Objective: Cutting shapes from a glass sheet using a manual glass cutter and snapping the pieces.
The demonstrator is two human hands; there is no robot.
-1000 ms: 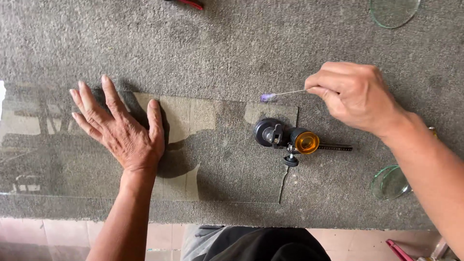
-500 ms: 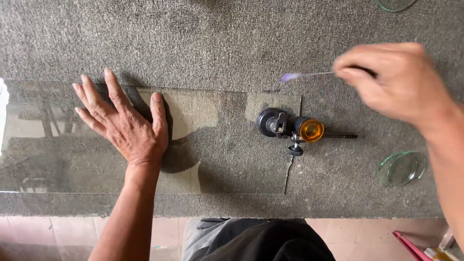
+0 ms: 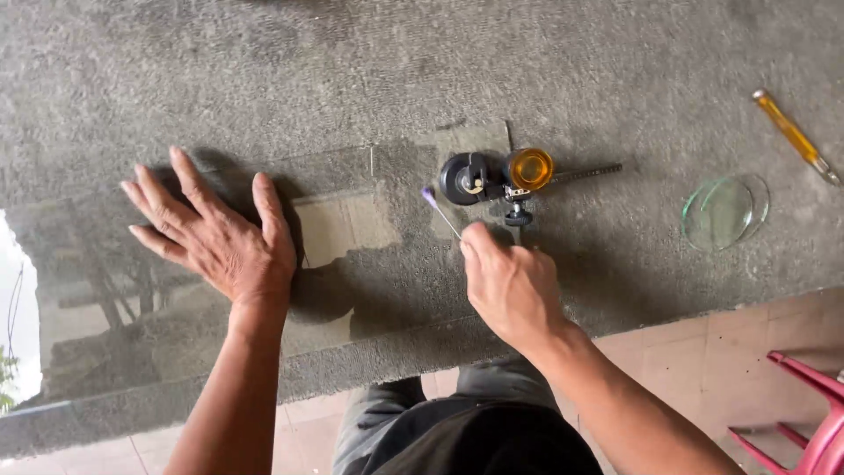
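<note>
Down from above the cutter and in toward the body has come the right hand (image 3: 510, 286), which half a second ago was raised off to the right; it is now closed in a pinch on a thin swab (image 3: 440, 211) whose purple tip rests on the glass sheet (image 3: 343, 229) just left of the circle cutter (image 3: 492, 179). That cutter, a black suction base with an amber cap and a dark rod running out to the right, sits near the right end of the sheet, apart from the swab tip but close to it. The left hand (image 3: 215, 233) has not shifted: it lies flat with fingers spread wide, holding nothing, palm pressed on the left half of the sheet. The sheet itself lies across the grey carpeted counter (image 3: 264, 79), its near edge close to the counter's front lip. Two round glass discs (image 3: 725, 211) lie overlapped well to the right, and a yellow-handled tool (image 3: 791, 134) lies beyond them near the far right edge; a red plastic stool (image 3: 813, 413) shows on the tiled floor below. Judged from this position, the main risk is the sheet sliding or flexing if the flat hand eases off, and a knuckle brushing the cutter could knock its setting off centre.
</note>
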